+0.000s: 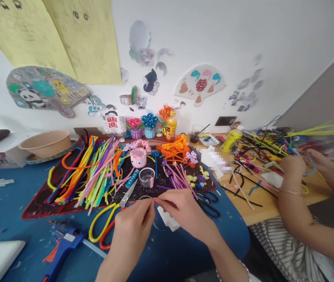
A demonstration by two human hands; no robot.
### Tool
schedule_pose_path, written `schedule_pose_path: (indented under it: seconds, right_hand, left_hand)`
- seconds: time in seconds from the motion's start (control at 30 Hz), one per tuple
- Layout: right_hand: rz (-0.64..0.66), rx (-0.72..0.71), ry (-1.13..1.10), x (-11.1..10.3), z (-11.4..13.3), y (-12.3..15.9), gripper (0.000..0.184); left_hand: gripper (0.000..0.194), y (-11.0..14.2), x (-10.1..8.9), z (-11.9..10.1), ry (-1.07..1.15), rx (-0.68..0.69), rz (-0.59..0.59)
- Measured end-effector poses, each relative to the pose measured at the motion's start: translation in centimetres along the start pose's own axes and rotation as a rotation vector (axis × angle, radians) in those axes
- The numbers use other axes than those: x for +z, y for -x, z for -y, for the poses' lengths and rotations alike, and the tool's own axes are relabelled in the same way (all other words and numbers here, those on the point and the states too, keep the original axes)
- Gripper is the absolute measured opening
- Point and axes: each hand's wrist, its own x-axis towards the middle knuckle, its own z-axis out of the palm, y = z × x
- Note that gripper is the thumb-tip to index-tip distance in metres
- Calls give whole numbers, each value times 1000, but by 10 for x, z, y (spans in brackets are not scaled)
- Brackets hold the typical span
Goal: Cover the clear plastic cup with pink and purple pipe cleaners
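"While pinched almost tip to tip, clamped on what?"

"On a slim pink piece [155,199], by the look of it, caught between the fingertips of the left hand [136,217] and those of the right hand [181,207]. Mostly covered, so can't tell its full length."

"Lying which way?"

"Roughly left to right, as far as visible, bridging the two pinches. About equally near to both hands."

"And round about?"

"Just beyond the left fingertips, a thin pale loop [146,196]; can't tell whether joined to the pink piece. On the far side, a clear cup [147,178], then a pink pot [138,158]. Close by on the left, scissors [123,201], blades pointing far. Near the right hand, a white paper slip [169,220]. Well apart on the right, a co-worker's hand [293,166]."
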Motion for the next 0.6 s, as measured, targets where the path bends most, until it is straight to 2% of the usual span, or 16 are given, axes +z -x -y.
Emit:
schedule_pose_path:
  seconds: [0.1,0.17,0.23,0.33,0.4,0.5,0.6]
  right_hand:
    - [-77,-40,62,10,0,4,37]
    - [-121,-35,76,13,1,5,38]
    - [-146,-26,42,11,4,4,38]
    - [-117,-23,-46,2,7,2,38]
    - [-79,-23,-92,-2,8,0,39]
    - [-54,-29,-145,-4,8,-1,41]
    - [-55,-32,-182,-4,8,1,42]
  left_hand:
    - [30,2,5,-4,-198,152,-126]
    - [27,1,4,-5,-167,131,-163]
    - [21,-1,-1,-4,56,-57,-110]
    - [19,-7,-10,1,579,-464,91]
    - [21,-12,-13,4,880,-655,178]
    - [23,-16,-12,7,1106,-792,198]
    - [22,-17,-10,8,1156,-819,206]
